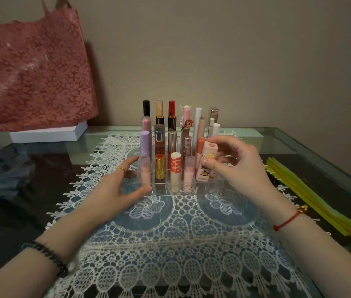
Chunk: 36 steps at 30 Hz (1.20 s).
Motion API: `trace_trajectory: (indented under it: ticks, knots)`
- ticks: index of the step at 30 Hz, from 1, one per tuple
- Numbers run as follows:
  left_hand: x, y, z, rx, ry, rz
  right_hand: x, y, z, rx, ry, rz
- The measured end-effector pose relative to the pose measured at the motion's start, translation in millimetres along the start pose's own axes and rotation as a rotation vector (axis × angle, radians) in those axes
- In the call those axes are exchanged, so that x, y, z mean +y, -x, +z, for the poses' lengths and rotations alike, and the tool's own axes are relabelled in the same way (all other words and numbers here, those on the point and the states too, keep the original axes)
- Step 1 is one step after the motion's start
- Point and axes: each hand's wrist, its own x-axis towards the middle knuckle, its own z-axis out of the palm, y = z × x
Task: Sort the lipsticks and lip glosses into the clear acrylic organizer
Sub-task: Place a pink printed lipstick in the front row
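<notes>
A clear acrylic organizer (204,189) stands on a white lace mat (170,244), with several lipsticks and lip glosses upright in its rows. My right hand (238,163) pinches a pink square lipstick box (206,161) that stands in the front row's right end, beside a peach-capped tube (200,147). My left hand (117,188) rests against the organizer's left front corner, thumb and fingers spread on the clear wall next to a lilac tube (145,145). A gold-capped lipstick (160,166) and an orange-and-white one (175,168) stand in the front row.
A pink floral bag (30,76) and a white box (48,134) sit at the back left on the glass table (320,155). Yellow strips (312,198) lie along the right edge. Crumpled blue-grey fabric (0,168) lies at the left. A wall rises close behind the organizer.
</notes>
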Motion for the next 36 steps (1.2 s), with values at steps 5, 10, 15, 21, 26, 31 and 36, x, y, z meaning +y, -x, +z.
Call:
trace_trajectory:
  ticks: [5,10,15,21,26,31,36]
  knots:
    - [2.6,0.4,-0.3,-0.006,-0.013,0.003,0.2,0.3,0.9,-0.004,0.064,-0.006]
    - [4.1,0.8,-0.4,-0.014,-0.001,0.002,0.8,3.2,4.3,-0.045,0.152,-0.027]
    - [4.4,0.4,-1.6,-0.014,-0.013,0.006,2.9,5.0,5.9,-0.064,0.222,-0.044]
    - [6.0,0.7,-1.6,-0.015,-0.025,-0.001,6.4,6.2,6.7,-0.078,0.266,-0.045]
    - [7.0,1.6,-1.1,-0.015,-0.004,-0.009,6.8,7.9,6.9,-0.091,0.298,-0.071]
    - [7.1,1.0,-0.6,-0.015,-0.014,-0.004,7.1,7.5,5.4,-0.106,0.337,-0.087]
    - [6.7,2.4,-1.1,-0.016,0.012,0.0,3.6,6.2,-0.8,-0.073,0.35,-0.098]
